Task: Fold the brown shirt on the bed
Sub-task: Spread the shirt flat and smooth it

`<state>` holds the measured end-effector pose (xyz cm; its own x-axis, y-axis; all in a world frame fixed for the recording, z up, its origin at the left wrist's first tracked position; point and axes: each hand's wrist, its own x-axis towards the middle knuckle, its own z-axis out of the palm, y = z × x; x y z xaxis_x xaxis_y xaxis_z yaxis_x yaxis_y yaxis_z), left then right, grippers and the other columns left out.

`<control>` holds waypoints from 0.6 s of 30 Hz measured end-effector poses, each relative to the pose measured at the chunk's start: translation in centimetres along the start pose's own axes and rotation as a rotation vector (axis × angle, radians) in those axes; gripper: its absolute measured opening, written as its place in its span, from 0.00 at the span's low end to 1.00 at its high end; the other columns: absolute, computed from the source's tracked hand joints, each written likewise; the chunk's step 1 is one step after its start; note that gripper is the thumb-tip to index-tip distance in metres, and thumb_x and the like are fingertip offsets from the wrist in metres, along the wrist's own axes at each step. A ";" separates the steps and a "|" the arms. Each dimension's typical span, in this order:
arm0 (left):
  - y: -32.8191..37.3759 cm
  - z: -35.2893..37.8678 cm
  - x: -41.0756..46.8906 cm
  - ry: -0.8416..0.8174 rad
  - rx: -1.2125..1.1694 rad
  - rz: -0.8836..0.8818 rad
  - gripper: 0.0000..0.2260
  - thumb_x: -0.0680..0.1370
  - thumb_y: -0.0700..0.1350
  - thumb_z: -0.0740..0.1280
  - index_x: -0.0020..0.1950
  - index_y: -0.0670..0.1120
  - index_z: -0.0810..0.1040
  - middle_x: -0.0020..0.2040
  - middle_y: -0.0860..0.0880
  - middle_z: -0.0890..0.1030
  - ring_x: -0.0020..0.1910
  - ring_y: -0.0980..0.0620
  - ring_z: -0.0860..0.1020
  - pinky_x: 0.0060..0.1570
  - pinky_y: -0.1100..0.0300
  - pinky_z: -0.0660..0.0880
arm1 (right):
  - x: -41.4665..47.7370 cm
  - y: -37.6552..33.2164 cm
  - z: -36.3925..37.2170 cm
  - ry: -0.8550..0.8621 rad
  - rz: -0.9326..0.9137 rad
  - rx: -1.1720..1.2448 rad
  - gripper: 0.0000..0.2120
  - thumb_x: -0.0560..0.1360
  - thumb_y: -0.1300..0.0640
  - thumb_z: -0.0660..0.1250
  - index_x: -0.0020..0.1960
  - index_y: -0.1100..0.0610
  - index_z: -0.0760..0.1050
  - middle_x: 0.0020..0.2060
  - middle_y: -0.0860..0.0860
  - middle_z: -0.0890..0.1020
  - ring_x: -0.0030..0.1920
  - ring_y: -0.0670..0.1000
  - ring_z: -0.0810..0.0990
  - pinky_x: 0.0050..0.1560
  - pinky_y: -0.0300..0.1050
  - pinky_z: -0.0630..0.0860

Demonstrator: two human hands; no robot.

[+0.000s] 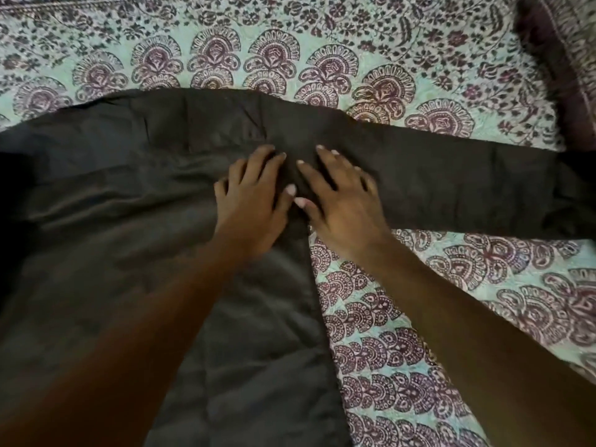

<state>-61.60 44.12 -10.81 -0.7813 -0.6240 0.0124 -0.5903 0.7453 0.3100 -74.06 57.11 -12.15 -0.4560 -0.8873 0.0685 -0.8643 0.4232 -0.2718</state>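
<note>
ok, shirt (129, 195) is lying spread flat on the bed (451, 301), body filling the left and lower middle of the view, one sleeve (451, 185) stretching out to the right across the printed cover. left hand (251, 201) and right hand (342, 204) are both resting palm-down on the cloth, side by side, thumbs almost touching, right where the sleeve is joining the body. fingers are lying straight and spread on both, gripping nothing, just pressing. left hand is sitting on the body side, right hand on the base of the sleeve.

why: looks like they are flattening the cloth and pinning the shoulder area so the sleeve can be turned in over the body along a clean line; judging it as smoothing before the first fold, since no fold is showing yet. creases are running across the body to the left, so more smoothing is probably needed there. dark cushion (561, 59) is sitting at the top right corner, well apart from the hands.

writing: none showing; no brand, tag or label is visible on the shirt, and the cover is carrying only a floral and fan print.
</note>
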 end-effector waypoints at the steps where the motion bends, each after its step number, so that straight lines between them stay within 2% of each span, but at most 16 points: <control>1: -0.3 0.8 -0.7 -0.034 0.054 0.021 0.26 0.83 0.59 0.56 0.80 0.54 0.62 0.82 0.54 0.60 0.77 0.48 0.61 0.69 0.45 0.61 | -1.2 1.4 -0.2 -0.026 0.018 -0.072 0.28 0.82 0.34 0.50 0.79 0.42 0.62 0.81 0.50 0.59 0.80 0.55 0.59 0.74 0.61 0.60; 3: -0.8 1.5 -0.9 -0.048 0.107 0.032 0.28 0.83 0.61 0.52 0.83 0.55 0.56 0.84 0.55 0.56 0.81 0.50 0.57 0.73 0.45 0.58 | -2.6 4.8 -1.4 -0.045 0.131 -0.153 0.30 0.79 0.26 0.46 0.79 0.32 0.53 0.83 0.45 0.54 0.82 0.52 0.54 0.76 0.66 0.55; 5: -0.3 1.5 -0.8 -0.065 0.110 0.004 0.28 0.83 0.60 0.50 0.83 0.54 0.55 0.84 0.55 0.54 0.82 0.50 0.55 0.76 0.43 0.56 | -3.2 8.3 -2.9 -0.087 0.322 -0.122 0.31 0.76 0.23 0.43 0.78 0.27 0.47 0.83 0.43 0.49 0.83 0.53 0.49 0.76 0.70 0.51; 8: 2.2 0.9 -1.1 -0.042 0.061 -0.056 0.28 0.83 0.56 0.50 0.82 0.50 0.59 0.84 0.51 0.57 0.82 0.46 0.56 0.76 0.39 0.56 | -3.6 10.9 -4.8 -0.130 0.541 -0.067 0.32 0.76 0.23 0.42 0.79 0.29 0.45 0.83 0.47 0.46 0.82 0.58 0.43 0.76 0.72 0.47; 9: 3.4 0.9 -1.3 -0.033 0.032 -0.035 0.27 0.83 0.55 0.51 0.82 0.49 0.61 0.83 0.50 0.58 0.81 0.45 0.57 0.75 0.40 0.58 | -3.8 10.8 -5.2 -0.118 0.548 -0.071 0.34 0.77 0.24 0.43 0.80 0.32 0.46 0.83 0.51 0.46 0.82 0.60 0.43 0.76 0.72 0.48; 11: 5.2 1.6 -1.9 -0.052 0.018 0.057 0.27 0.83 0.57 0.52 0.82 0.51 0.62 0.83 0.50 0.59 0.82 0.46 0.58 0.75 0.42 0.59 | -4.5 9.6 -5.0 -0.104 0.376 -0.106 0.33 0.79 0.27 0.46 0.81 0.36 0.49 0.83 0.54 0.48 0.82 0.62 0.47 0.75 0.70 0.52; 13: 6.0 3.0 -2.3 -0.070 0.041 0.094 0.29 0.82 0.61 0.52 0.83 0.55 0.58 0.84 0.51 0.55 0.83 0.47 0.55 0.77 0.42 0.55 | -5.8 9.6 -4.0 -0.140 0.132 -0.164 0.31 0.79 0.29 0.47 0.80 0.34 0.50 0.83 0.51 0.49 0.82 0.59 0.49 0.76 0.69 0.54; 14: 6.0 3.6 -2.4 -0.068 0.053 0.084 0.30 0.81 0.63 0.52 0.83 0.57 0.56 0.85 0.52 0.53 0.83 0.48 0.53 0.78 0.43 0.52 | -6.4 10.3 -4.0 -0.141 0.100 -0.171 0.30 0.79 0.28 0.47 0.80 0.32 0.49 0.83 0.48 0.49 0.83 0.56 0.50 0.76 0.68 0.54; 16: 5.7 4.4 -2.4 -0.046 0.066 0.055 0.31 0.80 0.66 0.52 0.83 0.59 0.55 0.84 0.54 0.53 0.83 0.49 0.53 0.78 0.44 0.51 | -6.9 12.8 -4.8 -0.116 0.187 -0.141 0.33 0.77 0.25 0.49 0.79 0.31 0.49 0.83 0.46 0.49 0.83 0.53 0.49 0.77 0.66 0.51; 18: 5.7 4.4 -2.1 -0.059 0.049 0.038 0.32 0.79 0.68 0.54 0.82 0.61 0.55 0.84 0.56 0.53 0.83 0.51 0.52 0.78 0.44 0.49 | -7.8 15.3 -5.9 -0.111 0.253 -0.121 0.37 0.75 0.24 0.51 0.80 0.36 0.54 0.83 0.50 0.51 0.82 0.55 0.51 0.76 0.65 0.52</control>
<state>-64.23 50.65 -13.28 -0.8130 -0.5814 -0.0333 -0.5683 0.7795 0.2636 -84.99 71.57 -11.15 -0.6397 -0.7628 -0.0944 -0.7484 0.6461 -0.1498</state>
